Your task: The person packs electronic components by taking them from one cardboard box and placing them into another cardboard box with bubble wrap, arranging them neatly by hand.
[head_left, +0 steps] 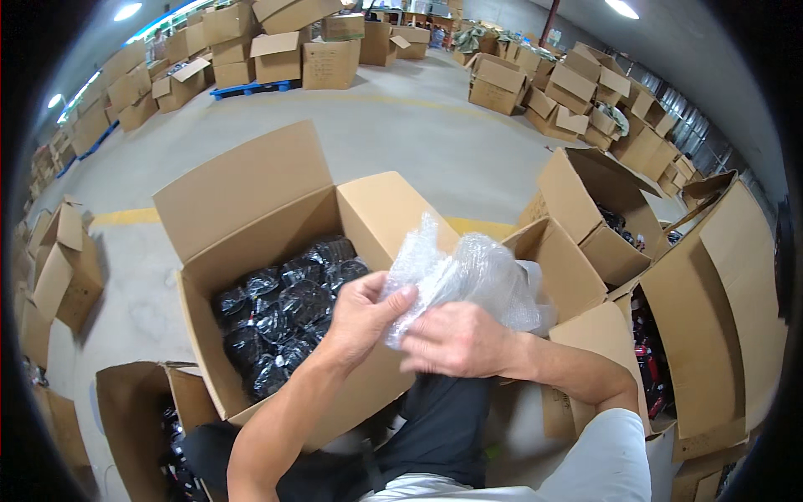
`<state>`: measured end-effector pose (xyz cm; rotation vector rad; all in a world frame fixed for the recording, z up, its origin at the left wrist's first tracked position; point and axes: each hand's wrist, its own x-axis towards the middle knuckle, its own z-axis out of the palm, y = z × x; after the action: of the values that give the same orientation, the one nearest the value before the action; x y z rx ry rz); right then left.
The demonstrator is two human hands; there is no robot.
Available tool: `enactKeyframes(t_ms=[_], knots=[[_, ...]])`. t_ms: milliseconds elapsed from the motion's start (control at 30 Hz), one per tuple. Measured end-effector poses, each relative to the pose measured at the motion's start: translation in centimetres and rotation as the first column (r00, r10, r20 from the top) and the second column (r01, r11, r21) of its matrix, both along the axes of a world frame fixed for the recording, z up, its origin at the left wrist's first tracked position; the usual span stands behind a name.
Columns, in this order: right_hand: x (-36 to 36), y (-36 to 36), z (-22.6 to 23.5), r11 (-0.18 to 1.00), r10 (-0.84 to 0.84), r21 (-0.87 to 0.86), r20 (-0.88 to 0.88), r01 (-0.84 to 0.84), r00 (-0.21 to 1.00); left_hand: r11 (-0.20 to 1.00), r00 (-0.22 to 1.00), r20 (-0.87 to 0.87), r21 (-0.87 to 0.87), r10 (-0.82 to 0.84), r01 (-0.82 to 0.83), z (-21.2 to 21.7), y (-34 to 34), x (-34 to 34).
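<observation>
Both my hands hold a crumpled piece of clear bubble wrap (468,276) in front of my chest. My left hand (361,316) pinches its left edge between thumb and fingers. My right hand (456,339) grips its lower side, knuckles up. Just beyond and to the left of my hands stands an open cardboard box (251,201) filled with several black items in shiny plastic bags (280,309). What the wrap encloses cannot be made out.
More open cardboard boxes stand around me: one at right (602,217) with dark items, a tall one at far right (728,309), one at lower left (134,402). Stacks of boxes line the far side of the grey concrete floor (418,125).
</observation>
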<state>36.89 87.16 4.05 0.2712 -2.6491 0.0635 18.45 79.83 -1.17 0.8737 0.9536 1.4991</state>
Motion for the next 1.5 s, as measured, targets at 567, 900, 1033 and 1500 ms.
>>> enactKeyframes(t_ms=[567,900,1033,1500], knots=[[-14.6,4.9,-5.8,0.400,0.155,-0.915,0.117,0.046,0.981,0.529,0.355,-0.690,0.047,0.631,-0.848,4.4,-30.8,-15.1],[-25.5,10.6,-2.8,0.851,-0.013,-0.521,-0.151,-0.068,0.988,0.624,-0.060,-0.988,0.135,0.140,-0.769,7.8,-23.4,-14.2],[-26.1,9.6,4.7,0.873,0.063,-0.483,-0.034,-0.072,0.997,0.432,-0.201,-0.977,0.209,0.065,-0.877,10.8,-28.9,-15.0],[-28.9,11.3,-0.9,0.974,0.002,0.201,0.441,-0.101,0.898,0.870,-0.152,-0.968,-0.104,-0.199,-0.483,6.7,-10.8,-26.6]])
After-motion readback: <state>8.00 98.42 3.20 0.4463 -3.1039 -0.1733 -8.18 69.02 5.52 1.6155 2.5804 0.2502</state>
